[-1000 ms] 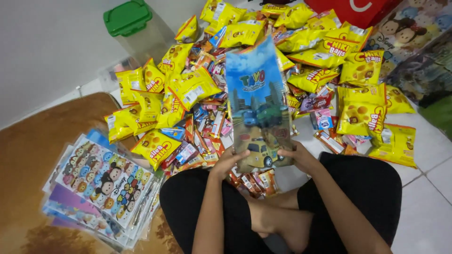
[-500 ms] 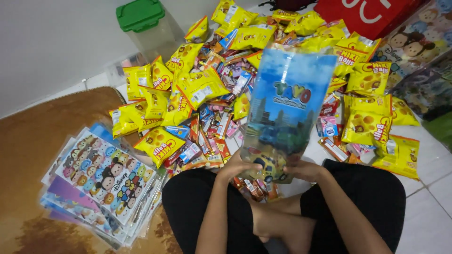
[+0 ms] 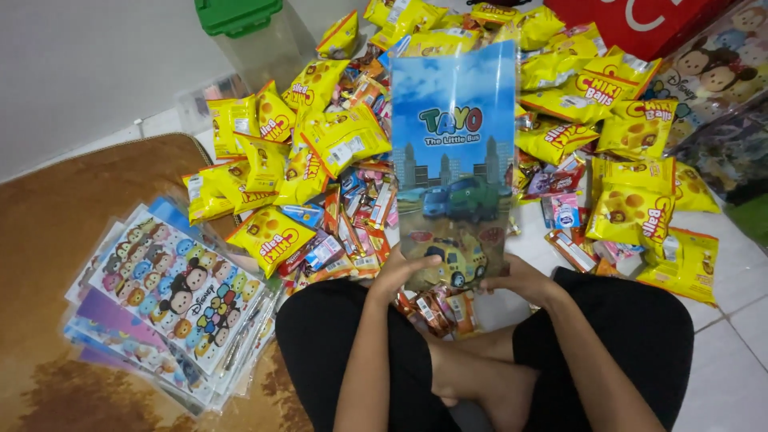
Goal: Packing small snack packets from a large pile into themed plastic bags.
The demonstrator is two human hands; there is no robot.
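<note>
I hold a tall clear plastic gift bag [image 3: 454, 160] printed with a blue sky, city and cartoon buses upright in front of me. My left hand [image 3: 405, 272] grips its bottom left corner and my right hand [image 3: 518, 278] grips its bottom right corner. Behind the bag lies a big heap of yellow snack packets [image 3: 312, 144] and small colourful sweet wrappers [image 3: 352, 228] on the floor. More small wrappers [image 3: 436, 308] lie just under the bag, between my crossed legs in black trousers.
A stack of flat printed gift bags with cartoon characters [image 3: 172, 296] lies at my left on a brown mat [image 3: 56, 208]. A clear box with a green lid [image 3: 248, 28] stands at the back. A red carton [image 3: 640, 20] and more printed bags [image 3: 716, 76] sit at the right.
The bag has been swung from leaning left to standing upright and centred between my hands, and it now looks flatter and fully face-on. Both hands stay at its bottom edge.
</note>
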